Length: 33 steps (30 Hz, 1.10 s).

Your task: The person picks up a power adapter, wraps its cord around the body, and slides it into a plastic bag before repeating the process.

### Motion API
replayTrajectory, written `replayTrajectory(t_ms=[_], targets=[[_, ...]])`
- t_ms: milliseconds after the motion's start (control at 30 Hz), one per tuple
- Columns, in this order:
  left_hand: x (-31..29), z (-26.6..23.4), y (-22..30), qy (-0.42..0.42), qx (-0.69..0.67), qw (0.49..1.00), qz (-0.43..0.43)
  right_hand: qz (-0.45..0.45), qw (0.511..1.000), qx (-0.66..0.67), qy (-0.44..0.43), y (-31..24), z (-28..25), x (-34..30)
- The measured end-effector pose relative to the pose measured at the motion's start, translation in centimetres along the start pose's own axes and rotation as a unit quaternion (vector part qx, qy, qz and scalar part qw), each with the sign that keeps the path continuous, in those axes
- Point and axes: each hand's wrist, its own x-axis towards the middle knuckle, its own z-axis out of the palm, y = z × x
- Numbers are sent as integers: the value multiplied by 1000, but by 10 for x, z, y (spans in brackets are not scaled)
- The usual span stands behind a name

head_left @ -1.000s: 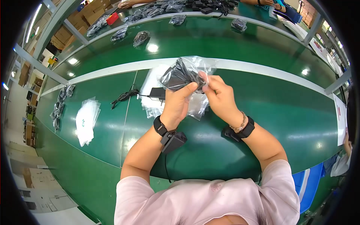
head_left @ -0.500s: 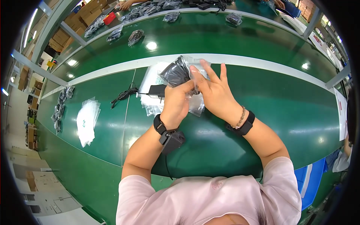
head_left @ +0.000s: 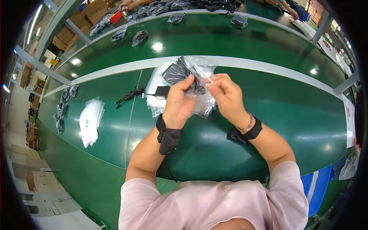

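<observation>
A clear plastic bag with a black power adapter and its bundled cable (head_left: 177, 73) is raised over the bench in front of me. My left hand (head_left: 180, 102) grips its lower part, thumb on top. At the bag's right side, my right hand (head_left: 229, 96) pinches the clear plastic edge between thumb and fingers. Below lies a stack of flat clear bags (head_left: 154, 81), partly covered by my hands. On that stack rests another black power adapter (head_left: 162, 91), its coiled cable (head_left: 129, 96) stretching left onto the green bench.
A second pile of flat bags (head_left: 90, 122) lies to the left, with a row of bagged adapters (head_left: 63, 105) beyond. Across a pale rail (head_left: 268, 66), more bagged adapters (head_left: 140, 37) lie near a red box (head_left: 115, 17) and other people's hands. A blue bin (head_left: 322, 188) stands lower right.
My right hand has gone from spread fingers to a pinch on the bag's right edge, moving slightly right. My left thumb now presses higher on the bag.
</observation>
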Motion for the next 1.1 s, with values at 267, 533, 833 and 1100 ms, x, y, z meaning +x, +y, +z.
replayTrajectory(t_ms=[267, 533, 833, 1100], targets=[[6, -17, 18, -9, 16, 1000, 17, 347, 863, 356, -90, 12, -28, 25], [4, -6, 8, -51, -7, 998, 38, 57, 984, 125, 110, 14, -28, 30], [0, -11, 0, -75, 55, 988, 120, 334, 873, 354, -8, -2, 7, 9], [-4, -6, 3, -138, 161, 959, 190, 101, 987, 46, -116, 5, -28, 26]])
